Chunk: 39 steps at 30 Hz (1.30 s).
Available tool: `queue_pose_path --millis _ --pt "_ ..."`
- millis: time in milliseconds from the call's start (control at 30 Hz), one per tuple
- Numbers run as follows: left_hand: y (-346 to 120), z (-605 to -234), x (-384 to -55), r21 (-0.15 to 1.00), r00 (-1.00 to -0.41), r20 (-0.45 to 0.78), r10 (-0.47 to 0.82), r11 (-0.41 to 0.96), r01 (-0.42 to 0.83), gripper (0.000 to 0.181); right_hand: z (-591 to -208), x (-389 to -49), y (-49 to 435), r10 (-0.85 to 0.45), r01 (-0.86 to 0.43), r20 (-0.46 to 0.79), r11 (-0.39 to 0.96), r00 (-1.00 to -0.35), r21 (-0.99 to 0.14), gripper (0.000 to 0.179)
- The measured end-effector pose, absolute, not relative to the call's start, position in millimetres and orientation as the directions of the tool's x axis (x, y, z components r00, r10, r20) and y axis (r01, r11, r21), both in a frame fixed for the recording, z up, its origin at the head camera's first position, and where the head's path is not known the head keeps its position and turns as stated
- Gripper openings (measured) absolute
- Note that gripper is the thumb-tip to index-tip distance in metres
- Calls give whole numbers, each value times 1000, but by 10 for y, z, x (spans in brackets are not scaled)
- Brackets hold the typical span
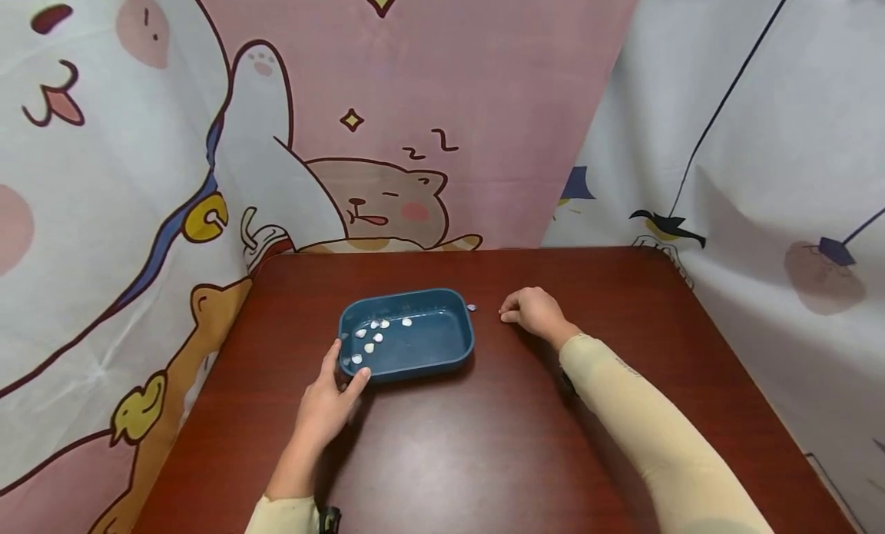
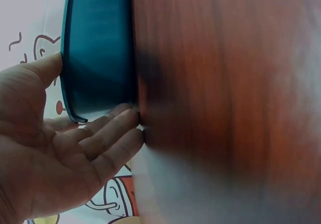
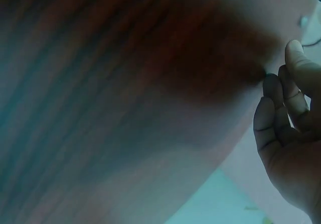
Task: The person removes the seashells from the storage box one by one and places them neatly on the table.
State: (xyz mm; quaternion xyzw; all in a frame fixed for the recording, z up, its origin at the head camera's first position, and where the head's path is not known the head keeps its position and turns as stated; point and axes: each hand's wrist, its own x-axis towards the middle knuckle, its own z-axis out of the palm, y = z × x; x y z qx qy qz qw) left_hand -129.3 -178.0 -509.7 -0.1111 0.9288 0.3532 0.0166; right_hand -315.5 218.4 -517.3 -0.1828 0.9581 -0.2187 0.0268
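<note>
A dark blue rectangular tray (image 1: 442, 357) sits on the table, with several small white shell-like pieces (image 1: 406, 322) toward its left end. My left hand (image 1: 325, 403) holds the tray's near left corner, its thumb at the near rim and its fingers against the end wall. In the left wrist view, the thumb touches the rim of the tray (image 2: 98, 43). To the right of the tray, my right hand (image 1: 538, 313) is low over the table, thumb and forefinger pinching a tiny white piece (image 1: 501, 312). A similar pale piece (image 1: 472, 307) lies just outside the tray's right end.
The reddish-brown wooden table (image 1: 484, 457) extends around the tray. Along its far edge hangs a pink and white cartoon-print curtain (image 1: 512, 134), which continues on the left and right sides.
</note>
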Motion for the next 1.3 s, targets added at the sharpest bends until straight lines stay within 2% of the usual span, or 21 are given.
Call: queue_pose_path --millis 233,700,833,967,1033,1100,1200,1300 --pt "-1803 -5134 -1295 680 -973 -128 -194 696 -228 91 -5259 -3269 1947 -392 -378 45 844 -919 -379 9" --pt "-1781 -5079 -1281 651 -973 -129 -189 724 -227 91 -5242 -3292 1777 -342 -331 43 859 -939 -390 12" --pt "-1784 -5069 -1279 643 -973 -128 -190 732 -227 91 -5185 -3269 1756 -292 -305 99 847 -951 -436 18" --pt "-1804 -5058 -1279 636 -973 -126 -194 737 -229 91 -4917 -3170 1532 -239 -323 225 793 -945 -517 20" --pt "-1817 -5052 -1279 633 -972 -125 -198 739 -232 91 -4750 -3089 1321 -285 -394 278 754 -917 -526 20" --pt "-1827 -5049 -1279 630 -971 -129 -202 739 -237 91 -4627 -2991 1086 -386 -476 277 725 -880 -499 22" --pt "-1828 -5055 -1285 628 -970 -140 -200 739 -243 91 -4616 -2862 761 -548 -558 159 710 -821 -429 30" --pt "-1813 -5074 -1297 628 -970 -151 -190 739 -243 91 -4772 -2802 527 -616 -581 9 737 -788 -345 41"
